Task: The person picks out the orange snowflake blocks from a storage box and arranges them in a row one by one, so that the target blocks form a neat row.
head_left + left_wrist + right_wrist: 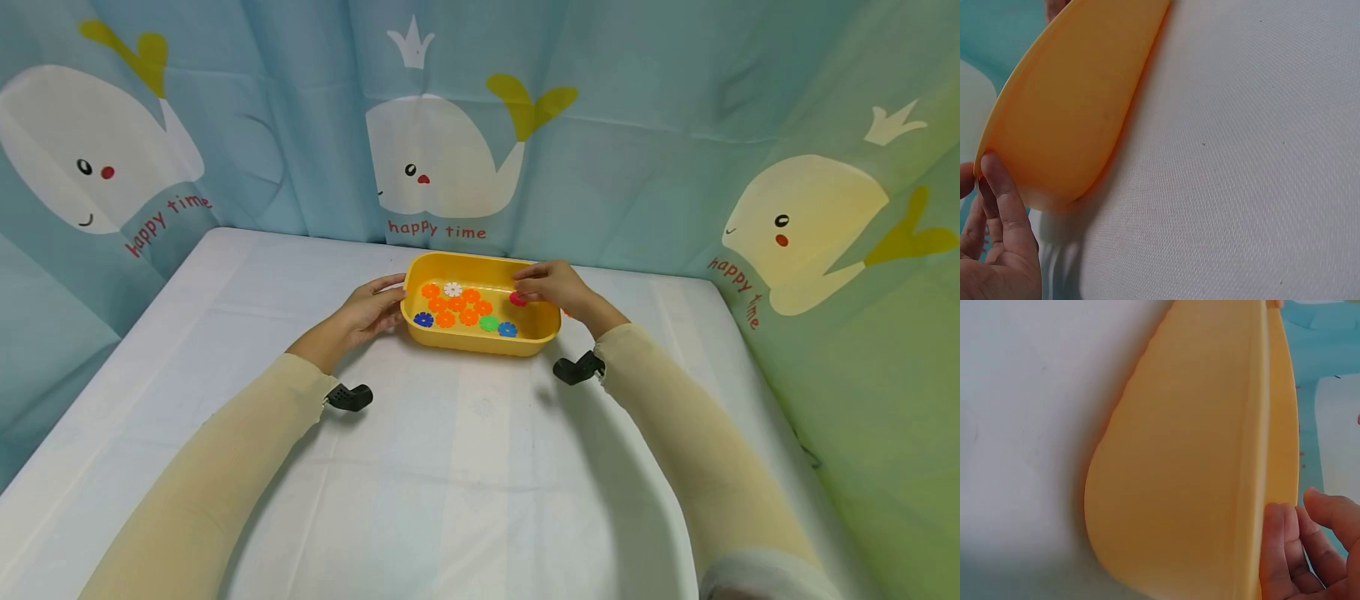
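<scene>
Yellow tub [480,342] on the white table [480,467], long axis roughly left-to-right across the person. Left hand [367,312] pinches the rim at the left end. Right hand [558,287] reaches in over the right end, its fingers below the rim there. Key relation: the pink piece [517,298] sits inside the tub, right at the right hand's fingertips — right hand clearly nearer, left hand a tub's length away. Can't tell whether those fingers grip it or just hover against it (tub wall hides it in the right wrist view). The orange pieces [456,303] in the tub lie left of the pink one — white piece [452,289] among them.
</scene>
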Action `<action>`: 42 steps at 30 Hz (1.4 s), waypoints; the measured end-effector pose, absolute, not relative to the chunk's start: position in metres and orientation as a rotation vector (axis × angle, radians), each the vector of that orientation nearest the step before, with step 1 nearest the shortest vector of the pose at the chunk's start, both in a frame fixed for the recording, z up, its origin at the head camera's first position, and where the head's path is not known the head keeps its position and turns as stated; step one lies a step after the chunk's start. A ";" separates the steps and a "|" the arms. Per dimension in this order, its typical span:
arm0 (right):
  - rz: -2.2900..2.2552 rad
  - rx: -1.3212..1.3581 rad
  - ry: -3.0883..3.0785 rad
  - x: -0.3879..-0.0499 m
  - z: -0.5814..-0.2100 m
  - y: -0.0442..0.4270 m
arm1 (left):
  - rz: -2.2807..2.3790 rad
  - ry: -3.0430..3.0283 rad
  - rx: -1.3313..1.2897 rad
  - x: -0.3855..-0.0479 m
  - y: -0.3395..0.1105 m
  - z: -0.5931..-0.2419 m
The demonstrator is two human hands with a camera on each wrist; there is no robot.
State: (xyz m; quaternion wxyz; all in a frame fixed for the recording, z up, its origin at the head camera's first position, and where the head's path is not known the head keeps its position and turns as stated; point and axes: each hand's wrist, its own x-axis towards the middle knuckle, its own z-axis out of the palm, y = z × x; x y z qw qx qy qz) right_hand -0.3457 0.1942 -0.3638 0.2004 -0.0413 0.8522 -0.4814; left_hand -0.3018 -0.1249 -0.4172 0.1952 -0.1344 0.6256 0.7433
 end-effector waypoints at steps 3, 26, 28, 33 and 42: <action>-1.343 -0.140 2.368 -0.345 -0.366 0.187 | 2.086 1.755 -0.371 -0.302 -0.125 -0.418; -1.296 -0.083 2.444 -0.348 -0.396 0.158 | 2.124 1.707 -0.355 -0.304 -0.127 -0.423; -1.290 -0.079 2.447 -0.348 -0.398 0.157 | 2.125 1.708 -0.360 -0.304 -0.126 -0.423; -1.273 -0.052 2.459 -0.347 -0.399 0.156 | 2.128 1.711 -0.372 -0.304 -0.125 -0.422; -1.260 -0.038 2.511 -0.350 -0.405 0.152 | 2.129 1.713 -0.372 -0.305 -0.126 -0.424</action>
